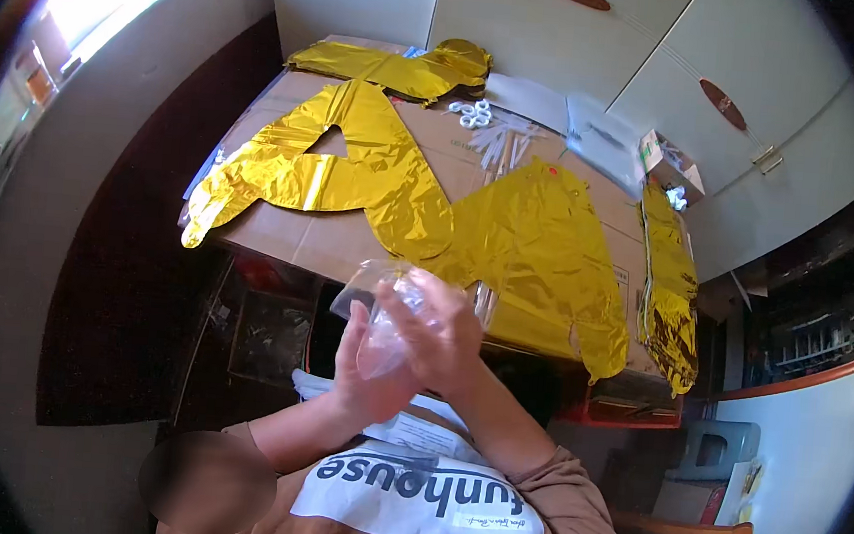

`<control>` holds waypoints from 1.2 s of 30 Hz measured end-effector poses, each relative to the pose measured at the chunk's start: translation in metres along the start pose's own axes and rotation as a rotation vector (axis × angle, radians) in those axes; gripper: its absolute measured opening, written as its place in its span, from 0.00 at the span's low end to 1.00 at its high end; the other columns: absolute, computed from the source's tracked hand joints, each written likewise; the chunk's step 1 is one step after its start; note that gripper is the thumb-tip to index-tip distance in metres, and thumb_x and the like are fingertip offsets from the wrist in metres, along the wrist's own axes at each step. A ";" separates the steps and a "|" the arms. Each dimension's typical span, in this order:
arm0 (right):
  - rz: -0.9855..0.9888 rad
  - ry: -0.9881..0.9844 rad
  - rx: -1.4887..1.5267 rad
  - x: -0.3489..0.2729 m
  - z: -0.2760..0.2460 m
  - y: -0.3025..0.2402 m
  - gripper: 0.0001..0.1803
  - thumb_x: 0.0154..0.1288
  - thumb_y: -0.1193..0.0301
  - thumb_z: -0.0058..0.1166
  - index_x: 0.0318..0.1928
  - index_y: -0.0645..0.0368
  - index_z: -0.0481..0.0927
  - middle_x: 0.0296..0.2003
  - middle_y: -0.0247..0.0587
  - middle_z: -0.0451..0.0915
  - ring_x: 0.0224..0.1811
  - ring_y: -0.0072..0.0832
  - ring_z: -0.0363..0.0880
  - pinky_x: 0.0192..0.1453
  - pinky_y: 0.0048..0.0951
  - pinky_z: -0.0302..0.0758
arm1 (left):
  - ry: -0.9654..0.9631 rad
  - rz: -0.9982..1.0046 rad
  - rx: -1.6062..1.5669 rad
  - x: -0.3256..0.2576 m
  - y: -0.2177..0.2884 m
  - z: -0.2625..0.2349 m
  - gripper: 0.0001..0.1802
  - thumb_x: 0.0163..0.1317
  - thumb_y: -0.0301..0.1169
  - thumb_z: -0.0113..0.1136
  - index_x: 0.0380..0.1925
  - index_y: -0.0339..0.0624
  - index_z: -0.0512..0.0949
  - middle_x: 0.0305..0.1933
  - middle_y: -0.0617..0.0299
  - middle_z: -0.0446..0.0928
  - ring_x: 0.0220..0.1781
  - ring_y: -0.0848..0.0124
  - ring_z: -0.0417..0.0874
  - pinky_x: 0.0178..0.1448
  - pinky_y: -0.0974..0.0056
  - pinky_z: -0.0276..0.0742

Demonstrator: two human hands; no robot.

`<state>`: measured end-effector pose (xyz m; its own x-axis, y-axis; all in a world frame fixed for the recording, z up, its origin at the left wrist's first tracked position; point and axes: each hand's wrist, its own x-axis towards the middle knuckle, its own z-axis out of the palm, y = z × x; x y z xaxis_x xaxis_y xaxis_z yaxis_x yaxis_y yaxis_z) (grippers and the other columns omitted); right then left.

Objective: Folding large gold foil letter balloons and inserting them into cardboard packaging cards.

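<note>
While fingers (405, 318) hold plastic (381, 348), cardboard (430, 151) beside cabinets (358, 1) bears foil (402, 177).

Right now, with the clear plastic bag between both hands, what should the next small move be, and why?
I'd probably spread the clear plastic bag gently between the left hand and the right hand: it looks crumpled, both hands are already on it, and I can't make out its opening from this view.
</note>
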<state>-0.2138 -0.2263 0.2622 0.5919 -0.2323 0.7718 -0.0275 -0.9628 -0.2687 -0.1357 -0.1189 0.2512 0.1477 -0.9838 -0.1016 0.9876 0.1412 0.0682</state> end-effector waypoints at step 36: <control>0.656 -0.395 -0.567 -0.043 -0.087 0.181 0.28 0.74 0.52 0.49 0.68 0.50 0.72 0.72 0.54 0.64 0.74 0.56 0.60 0.75 0.59 0.55 | 0.059 0.800 2.094 0.092 0.095 -0.002 0.15 0.68 0.28 0.58 0.51 0.36 0.82 0.44 0.47 0.83 0.46 0.58 0.85 0.53 0.60 0.80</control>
<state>-0.3141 -0.4027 0.2307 0.5460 -0.7867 0.2879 -0.7763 -0.6044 -0.1793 -0.0280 -0.1958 0.2467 0.4048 -0.7920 0.4569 -0.6877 0.0656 0.7230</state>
